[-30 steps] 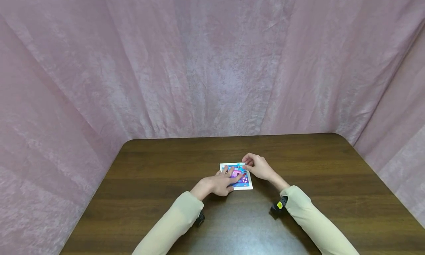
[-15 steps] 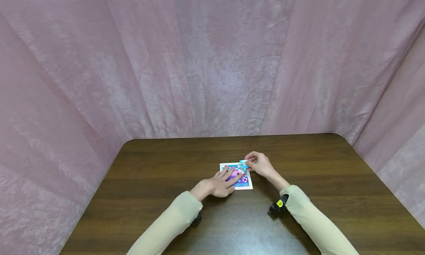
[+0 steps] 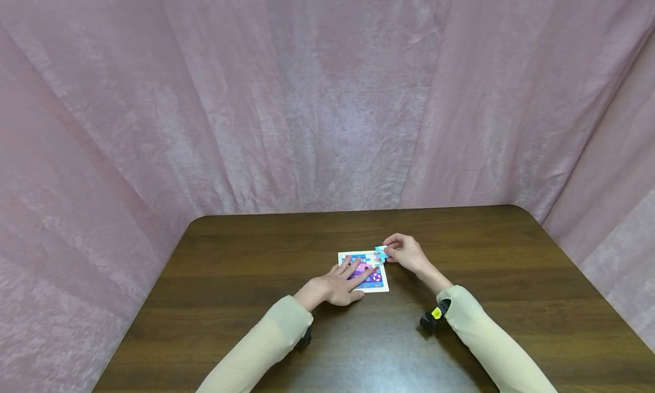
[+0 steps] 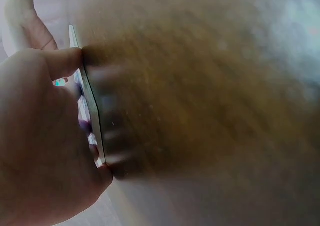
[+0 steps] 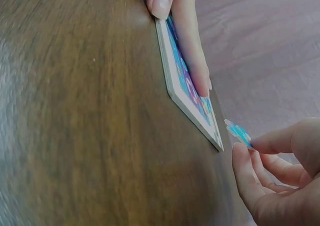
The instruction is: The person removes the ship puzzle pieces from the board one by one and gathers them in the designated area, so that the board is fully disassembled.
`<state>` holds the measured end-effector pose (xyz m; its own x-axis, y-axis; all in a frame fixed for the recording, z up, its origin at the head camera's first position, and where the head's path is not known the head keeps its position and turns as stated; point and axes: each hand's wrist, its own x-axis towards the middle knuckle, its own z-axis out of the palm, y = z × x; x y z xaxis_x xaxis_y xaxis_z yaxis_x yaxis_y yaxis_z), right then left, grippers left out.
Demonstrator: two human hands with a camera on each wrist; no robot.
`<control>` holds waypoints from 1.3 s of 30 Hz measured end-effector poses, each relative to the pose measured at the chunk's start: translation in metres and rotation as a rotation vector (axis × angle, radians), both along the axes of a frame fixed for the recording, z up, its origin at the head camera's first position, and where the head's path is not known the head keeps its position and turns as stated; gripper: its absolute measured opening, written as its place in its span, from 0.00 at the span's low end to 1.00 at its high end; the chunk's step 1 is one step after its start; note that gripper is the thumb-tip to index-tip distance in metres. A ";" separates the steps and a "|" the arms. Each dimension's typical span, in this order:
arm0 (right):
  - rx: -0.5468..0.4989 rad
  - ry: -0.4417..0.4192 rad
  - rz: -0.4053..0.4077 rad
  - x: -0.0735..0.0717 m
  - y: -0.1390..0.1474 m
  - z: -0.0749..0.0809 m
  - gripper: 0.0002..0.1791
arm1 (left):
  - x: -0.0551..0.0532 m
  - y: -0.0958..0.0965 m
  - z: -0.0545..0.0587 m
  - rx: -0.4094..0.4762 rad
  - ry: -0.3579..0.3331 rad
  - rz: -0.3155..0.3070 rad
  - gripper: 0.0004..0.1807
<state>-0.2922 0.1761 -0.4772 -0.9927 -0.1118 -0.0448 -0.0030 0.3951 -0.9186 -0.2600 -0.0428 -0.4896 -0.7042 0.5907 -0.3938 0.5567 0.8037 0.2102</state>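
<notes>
A small jigsaw puzzle in a white-framed tray (image 3: pixel 376 289) lies flat on the table, with a picture in pink, purple and blue. My left hand (image 3: pixel 339 285) rests across it, fingers spread over the picture and thumb at the near edge. Between thumb and fingers, my right hand (image 3: pixel 406 254) pinches a light-blue puzzle piece (image 5: pixel 239 132). That piece is just off the tray's far right corner, apart from the frame in the right wrist view. A pale patch shows in the picture near that corner. The left hand covers part of the puzzle.
The brown wooden table (image 3: pixel 245 268) extends around the tray on all sides. Pink curtains (image 3: pixel 327 97) hang behind it and at both sides. A black wrist camera (image 3: pixel 432 319) is strapped under the right sleeve.
My right hand has drawn the light-blue piece up and rightward from the tray's far right corner, baring a pale patch. The left hand has stayed on the puzzle almost unmoved.
</notes>
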 end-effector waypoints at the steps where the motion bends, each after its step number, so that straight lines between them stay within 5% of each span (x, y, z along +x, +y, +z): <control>1: -0.004 -0.002 -0.005 0.000 0.001 0.000 0.12 | -0.001 0.000 -0.002 0.005 -0.002 0.003 0.34; 24: -0.024 -0.013 -0.027 0.001 0.013 0.000 0.13 | -0.008 0.001 -0.014 0.009 -0.008 0.006 0.35; 39: 0.105 0.029 -0.100 -0.002 0.022 -0.003 0.12 | -0.008 0.000 -0.012 0.022 -0.013 -0.008 0.35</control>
<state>-0.2947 0.1979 -0.4798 -0.9997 -0.0080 -0.0225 0.0157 0.4884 -0.8725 -0.2680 -0.0428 -0.5017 -0.6945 0.6047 -0.3899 0.5600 0.7946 0.2347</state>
